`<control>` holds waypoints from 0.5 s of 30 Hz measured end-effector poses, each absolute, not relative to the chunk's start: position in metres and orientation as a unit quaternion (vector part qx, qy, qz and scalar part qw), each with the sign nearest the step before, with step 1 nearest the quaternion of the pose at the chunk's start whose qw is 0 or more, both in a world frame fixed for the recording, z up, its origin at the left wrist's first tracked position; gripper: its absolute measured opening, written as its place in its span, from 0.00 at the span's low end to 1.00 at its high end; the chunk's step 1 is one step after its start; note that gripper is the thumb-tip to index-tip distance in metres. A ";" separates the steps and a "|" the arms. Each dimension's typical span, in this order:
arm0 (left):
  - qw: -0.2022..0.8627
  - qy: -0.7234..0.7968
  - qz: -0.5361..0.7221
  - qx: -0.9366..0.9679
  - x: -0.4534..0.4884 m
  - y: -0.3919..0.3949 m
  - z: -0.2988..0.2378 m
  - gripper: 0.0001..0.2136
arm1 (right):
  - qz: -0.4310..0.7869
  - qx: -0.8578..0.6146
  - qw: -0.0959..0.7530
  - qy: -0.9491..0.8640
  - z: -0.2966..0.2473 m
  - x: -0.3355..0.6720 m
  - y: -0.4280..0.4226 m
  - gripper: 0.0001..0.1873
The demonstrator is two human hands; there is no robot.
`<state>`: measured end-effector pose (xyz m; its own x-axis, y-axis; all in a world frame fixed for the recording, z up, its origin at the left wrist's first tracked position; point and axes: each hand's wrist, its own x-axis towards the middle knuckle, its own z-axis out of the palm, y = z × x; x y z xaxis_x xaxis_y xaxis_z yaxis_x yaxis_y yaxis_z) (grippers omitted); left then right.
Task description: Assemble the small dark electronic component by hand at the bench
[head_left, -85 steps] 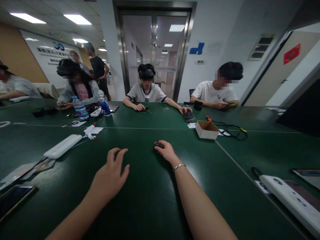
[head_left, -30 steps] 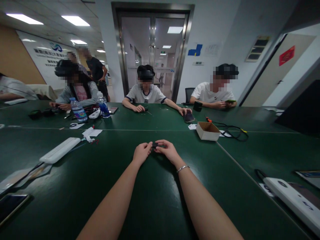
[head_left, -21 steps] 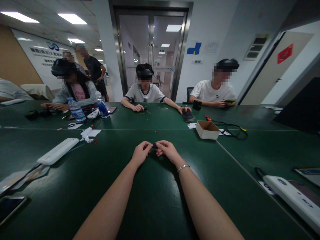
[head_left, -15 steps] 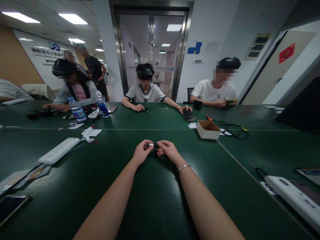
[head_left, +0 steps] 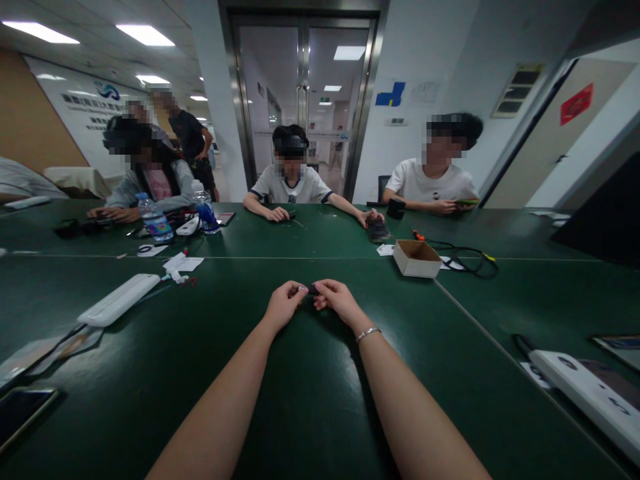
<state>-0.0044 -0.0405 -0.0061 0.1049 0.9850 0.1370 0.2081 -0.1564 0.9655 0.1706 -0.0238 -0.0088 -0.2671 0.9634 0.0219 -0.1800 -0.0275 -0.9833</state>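
Note:
Between my two hands, just above the green table (head_left: 320, 373), is a small black stick with a silver end that looks like a USB flash drive (head_left: 313, 290). My left hand (head_left: 284, 305) pinches its silver end between thumb and fingertips, and those fingers cover most of the metal. The thumb and index finger of my right hand (head_left: 339, 301) close on the black end, while its other fingers curl underneath. A silver bracelet (head_left: 369, 333) circles my right wrist.
Ahead to the right stands an open cardboard box (head_left: 417, 260) beside a black cable (head_left: 465, 267). White power strips lie left (head_left: 120, 300) and right (head_left: 585, 387). A phone (head_left: 25, 413) rests near left. Bottles (head_left: 155, 219) stand farther back. Several people sit across the table.
My left fingers have shifted slightly over the flash drive, so less of its silver end shows. My right hand has barely moved. The person at the far right has shifted slightly.

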 end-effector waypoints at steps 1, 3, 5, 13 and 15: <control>0.425 0.492 0.453 0.609 -0.004 -0.041 -0.006 0.18 | 0.607 -0.379 0.472 -0.515 -0.009 0.171 -0.024 0.21; 0.420 0.498 0.449 0.611 -0.005 -0.041 -0.005 0.19 | 0.607 -0.374 0.473 -0.518 -0.008 0.171 -0.025 0.22; 0.413 0.507 0.445 0.612 -0.005 -0.041 -0.004 0.20 | 0.608 -0.364 0.471 -0.525 -0.007 0.171 -0.025 0.22; 0.404 0.528 0.443 0.602 -0.005 -0.043 -0.001 0.20 | 0.609 -0.333 0.487 -0.531 -0.006 0.174 -0.027 0.29; 0.393 0.534 0.434 0.610 -0.005 -0.044 0.000 0.21 | 0.612 -0.329 0.485 -0.531 -0.006 0.175 -0.027 0.29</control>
<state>-0.0051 -0.0436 -0.0004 0.0529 0.9924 0.1107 0.3097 -0.1217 0.9430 0.1746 -0.0275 -0.0058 -0.3128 0.9431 0.1124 -0.2439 0.0346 -0.9692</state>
